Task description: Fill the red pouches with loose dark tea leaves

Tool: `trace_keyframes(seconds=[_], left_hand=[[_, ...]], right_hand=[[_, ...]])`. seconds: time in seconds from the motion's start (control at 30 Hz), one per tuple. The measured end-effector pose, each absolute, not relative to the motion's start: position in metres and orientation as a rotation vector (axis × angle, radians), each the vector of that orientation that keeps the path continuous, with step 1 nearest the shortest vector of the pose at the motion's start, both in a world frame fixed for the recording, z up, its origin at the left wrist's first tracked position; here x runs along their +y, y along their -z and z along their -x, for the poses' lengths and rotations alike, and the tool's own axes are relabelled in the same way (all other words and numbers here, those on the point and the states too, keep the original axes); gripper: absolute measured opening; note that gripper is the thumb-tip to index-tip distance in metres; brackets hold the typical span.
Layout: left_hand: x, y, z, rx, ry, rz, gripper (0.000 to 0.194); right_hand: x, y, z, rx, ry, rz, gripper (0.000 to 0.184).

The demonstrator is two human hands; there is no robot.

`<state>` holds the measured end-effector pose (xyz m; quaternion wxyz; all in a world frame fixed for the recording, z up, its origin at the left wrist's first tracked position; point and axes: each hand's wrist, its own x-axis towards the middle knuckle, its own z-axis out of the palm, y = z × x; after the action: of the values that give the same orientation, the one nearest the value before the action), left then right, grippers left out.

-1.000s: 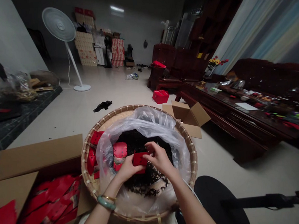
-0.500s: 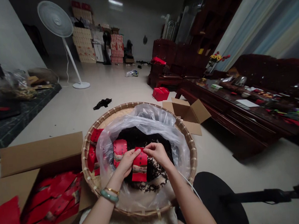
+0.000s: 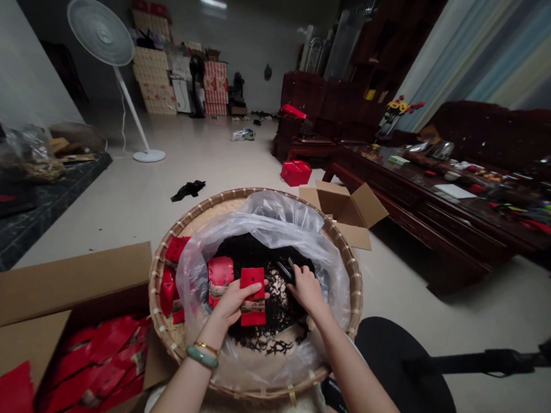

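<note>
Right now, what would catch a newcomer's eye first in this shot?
The big round woven bamboo tray in the middle, lined with a clear plastic bag holding dark loose leaves, draws the eye first. Over the leaves, the left hand holds a bright red packet, and the right hand reaches into them. At lower left, an open cardboard box is packed with more red packets.

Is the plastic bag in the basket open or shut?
Open: the plastic bag has its mouth spread wide inside the basket, showing dark loose leaves within.
</note>
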<state>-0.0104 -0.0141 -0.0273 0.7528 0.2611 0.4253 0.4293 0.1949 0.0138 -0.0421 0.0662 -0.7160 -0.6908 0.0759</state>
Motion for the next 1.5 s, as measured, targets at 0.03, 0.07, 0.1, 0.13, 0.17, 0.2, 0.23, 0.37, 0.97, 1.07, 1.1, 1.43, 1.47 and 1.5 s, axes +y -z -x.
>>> trace_keyframes(seconds=[0.03,0.07,0.1,0.13,0.17,0.2,0.23,0.37,0.97,1.07,1.1,1.43,1.47,1.5], left_hand=[[-0.014,0.028,0.010,0.925,-0.936,-0.577,0.050],[-0.014,0.028,0.010,0.923,-0.934,-0.586,0.050],[-0.014,0.028,0.011,0.921,-0.931,-0.596,0.050],[-0.014,0.027,0.011,0.922,-0.928,-0.605,0.051],[-0.015,0.027,0.012,0.926,-0.924,-0.613,0.051],[-0.015,0.026,0.012,0.932,-0.922,-0.622,0.051],[-0.015,0.025,0.013,0.938,-0.919,-0.633,0.050],[-0.016,0.020,0.013,0.950,-0.888,-0.673,0.049],[-0.019,0.015,0.000,0.964,-0.757,-0.714,0.043],[-0.019,0.019,-0.001,0.961,-0.759,-0.711,0.039],[-0.019,0.020,-0.001,0.955,-0.760,-0.713,0.039],[-0.010,0.014,0.002,0.854,-1.067,-0.589,0.035],[-0.009,0.014,0.002,0.862,-1.066,-0.586,0.034],[-0.009,0.013,0.002,0.873,-1.064,-0.586,0.033]], right_hand=[[0.015,0.045,-0.197,-2.080,-0.250,2.168,0.055],[0.016,0.048,-0.199,-2.063,-0.279,2.161,0.054],[0.018,0.049,-0.201,-2.037,-0.318,2.143,0.054],[0.020,0.050,-0.204,-2.004,-0.369,2.113,0.052],[0.022,0.048,-0.207,-1.962,-0.434,2.070,0.050],[0.023,0.045,-0.210,-1.911,-0.517,2.016,0.049],[0.024,0.041,-0.214,-1.855,-0.622,1.946,0.049],[0.019,0.008,-0.222,-1.685,-1.155,1.544,0.055],[0.022,-0.012,-0.181,-1.939,-1.260,1.443,0.037],[0.023,-0.009,-0.181,-1.932,-1.239,1.450,0.037],[0.024,-0.009,-0.182,-1.934,-1.235,1.453,0.037],[0.026,-0.006,-0.181,-1.986,-1.212,1.450,0.036],[0.027,-0.005,-0.181,-1.991,-1.222,1.441,0.035],[0.027,-0.005,-0.181,-1.993,-1.232,1.432,0.035]])
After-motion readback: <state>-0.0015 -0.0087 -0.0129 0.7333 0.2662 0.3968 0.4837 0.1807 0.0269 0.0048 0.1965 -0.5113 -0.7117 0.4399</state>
